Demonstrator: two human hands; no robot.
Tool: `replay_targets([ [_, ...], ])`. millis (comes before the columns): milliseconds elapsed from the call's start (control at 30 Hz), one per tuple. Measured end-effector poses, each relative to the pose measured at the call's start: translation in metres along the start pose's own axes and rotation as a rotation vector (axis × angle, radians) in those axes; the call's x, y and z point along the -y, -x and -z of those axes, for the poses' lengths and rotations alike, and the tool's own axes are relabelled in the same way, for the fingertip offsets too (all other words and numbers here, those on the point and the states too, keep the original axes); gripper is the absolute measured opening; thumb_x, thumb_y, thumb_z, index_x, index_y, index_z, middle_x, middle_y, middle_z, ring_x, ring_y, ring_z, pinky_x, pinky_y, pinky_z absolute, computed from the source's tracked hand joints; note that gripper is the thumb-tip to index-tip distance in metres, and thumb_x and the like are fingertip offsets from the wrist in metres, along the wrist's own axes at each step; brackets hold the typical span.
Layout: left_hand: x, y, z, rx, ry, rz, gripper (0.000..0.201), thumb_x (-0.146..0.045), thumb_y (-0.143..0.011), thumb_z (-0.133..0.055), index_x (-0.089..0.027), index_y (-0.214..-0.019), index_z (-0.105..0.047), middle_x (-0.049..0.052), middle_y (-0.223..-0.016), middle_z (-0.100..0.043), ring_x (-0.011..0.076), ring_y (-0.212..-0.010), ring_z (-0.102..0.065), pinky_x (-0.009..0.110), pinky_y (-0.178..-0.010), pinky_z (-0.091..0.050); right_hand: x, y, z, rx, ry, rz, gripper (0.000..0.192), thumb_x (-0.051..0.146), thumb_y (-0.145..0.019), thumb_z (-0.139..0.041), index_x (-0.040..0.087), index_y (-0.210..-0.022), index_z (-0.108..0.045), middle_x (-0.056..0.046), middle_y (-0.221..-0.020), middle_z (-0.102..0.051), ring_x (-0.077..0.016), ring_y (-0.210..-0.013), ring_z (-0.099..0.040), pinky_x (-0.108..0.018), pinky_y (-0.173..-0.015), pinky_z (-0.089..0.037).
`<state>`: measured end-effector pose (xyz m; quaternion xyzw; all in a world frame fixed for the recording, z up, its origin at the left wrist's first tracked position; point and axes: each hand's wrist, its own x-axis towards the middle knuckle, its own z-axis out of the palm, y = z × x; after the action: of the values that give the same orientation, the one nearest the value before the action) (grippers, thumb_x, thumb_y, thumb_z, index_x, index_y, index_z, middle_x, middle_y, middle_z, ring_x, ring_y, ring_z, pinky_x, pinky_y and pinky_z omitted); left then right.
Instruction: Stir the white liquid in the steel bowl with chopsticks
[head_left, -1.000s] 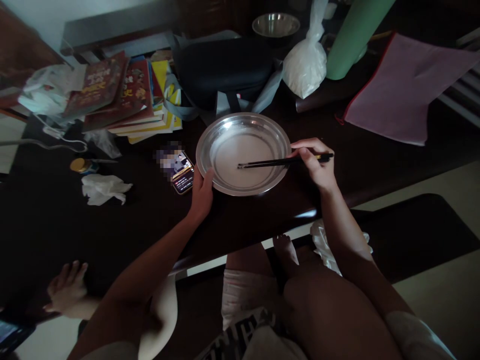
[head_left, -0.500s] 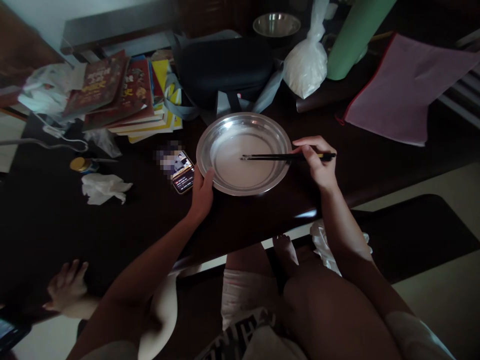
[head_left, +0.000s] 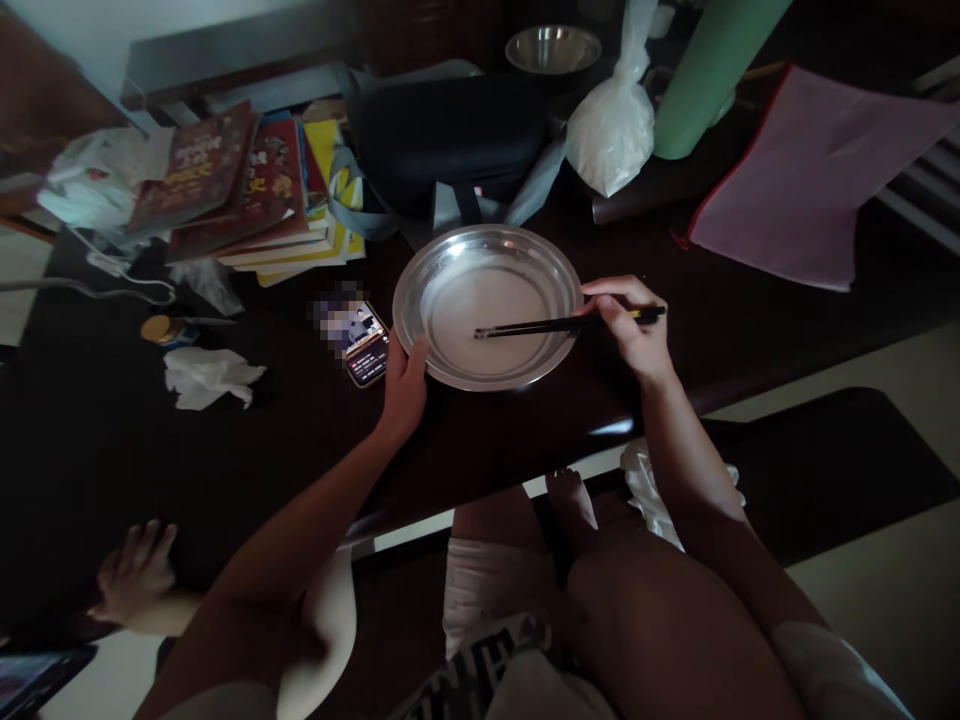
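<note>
A round, shallow metal basin (head_left: 487,381) stands on the dark table, with a pale, whitish layer (head_left: 487,300) across its bottom. My left hand (head_left: 406,385) grips the basin's near left rim, thumb over the edge and the other fingers mostly hidden below. Black chopsticks (head_left: 540,325) are pinched in my right hand (head_left: 636,325) at the basin's right side. Their tips rest in the whitish layer near the middle. A lit phone (head_left: 366,345) lies just left of my left hand.
Books (head_left: 225,200) are stacked at the back left, beside a black case (head_left: 450,140). Behind the basin stand a tied bag of white powder (head_left: 613,135), a green cylinder (head_left: 705,85) and a metal bowl (head_left: 553,50). Crumpled tissue (head_left: 210,377) and another person's hand (head_left: 139,575) are at left.
The chopstick tips have shifted slightly left and toward me within the basin, and my right hand has moved a little left with them. The left hand and basin stay put.
</note>
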<state>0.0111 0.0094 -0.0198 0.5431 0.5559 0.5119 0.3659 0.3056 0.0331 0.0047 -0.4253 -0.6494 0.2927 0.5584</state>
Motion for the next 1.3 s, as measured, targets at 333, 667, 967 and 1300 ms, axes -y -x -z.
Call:
replay_targets([
  [333,0.0018,-0.0008,-0.0002,-0.005,0.010,0.014,0.050,-0.061,-0.087,-0.052,-0.027,-0.122,-0.059,0.007,-0.124,-0.062,0.0257,-0.125,-0.053,0.046,-0.115,-0.037,0.0008,-0.0008,-0.0008,0.009,0.009,0.024,0.021,0.043,-0.090,-0.058,0.029,-0.097,-0.072,0.001,-0.082,-0.072,-0.0157,-0.076,-0.072,-0.032,-0.070,-0.059],
  [667,0.0011,-0.0005,0.0001,-0.011,0.004,0.011,0.051,-0.062,-0.086,-0.052,-0.026,-0.121,-0.060,0.007,-0.123,-0.062,0.0252,-0.125,-0.053,0.044,-0.114,-0.037,-0.0003,-0.0006,-0.0003,0.008,-0.054,0.024,0.019,0.039,-0.091,-0.058,0.028,-0.096,-0.072,0.002,-0.079,-0.072,-0.0137,-0.073,-0.072,-0.029,-0.069,-0.057],
  [967,0.0043,-0.0008,0.0009,-0.008,0.014,0.008,0.048,-0.061,-0.087,-0.053,-0.026,-0.120,-0.061,0.007,-0.119,-0.063,0.0249,-0.122,-0.054,0.045,-0.113,-0.038,-0.0001,0.0000,-0.0003,-0.057,-0.043,0.019,0.021,0.041,-0.091,-0.057,0.027,-0.093,-0.072,0.002,-0.080,-0.072,-0.0136,-0.071,-0.072,-0.030,-0.067,-0.059],
  [1300,0.0046,-0.0017,0.0008,0.005,0.007,-0.008,0.048,-0.061,-0.088,-0.051,-0.026,-0.119,-0.060,0.006,-0.115,-0.063,0.0246,-0.121,-0.054,0.046,-0.114,-0.037,0.0016,-0.0008,0.0000,-0.047,-0.054,0.021,0.020,0.040,-0.092,-0.057,0.026,-0.094,-0.072,0.002,-0.077,-0.072,-0.0135,-0.071,-0.073,-0.029,-0.068,-0.058],
])
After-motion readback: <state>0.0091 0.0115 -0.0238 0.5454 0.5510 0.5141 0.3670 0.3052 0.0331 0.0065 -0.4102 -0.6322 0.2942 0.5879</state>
